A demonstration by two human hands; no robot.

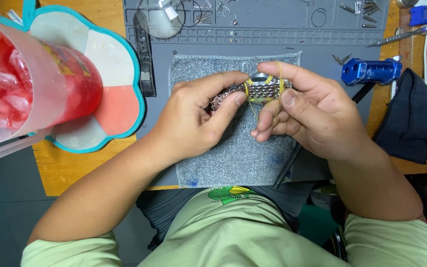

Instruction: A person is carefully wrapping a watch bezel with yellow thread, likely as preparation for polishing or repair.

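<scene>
Overhead, I saw both hands pinching a metal wristwatch (259,89) above the grey cloth (233,153). My left hand (193,121) closed thumb and fingers on its link bracelet; my right hand (312,111) gripped the case, a yellow rubber band (277,94) looped around it. A blue tool (370,70) lay nearby.

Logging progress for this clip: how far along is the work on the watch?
Done: yellow rubber bands already wrap the watch with its metal bracelet. In hand: the left hand grips the bracelet while the right hand pulls a band loop taut over the grey cloth. Left: that loop is not yet seated; the blue tool lies untouched.
</scene>
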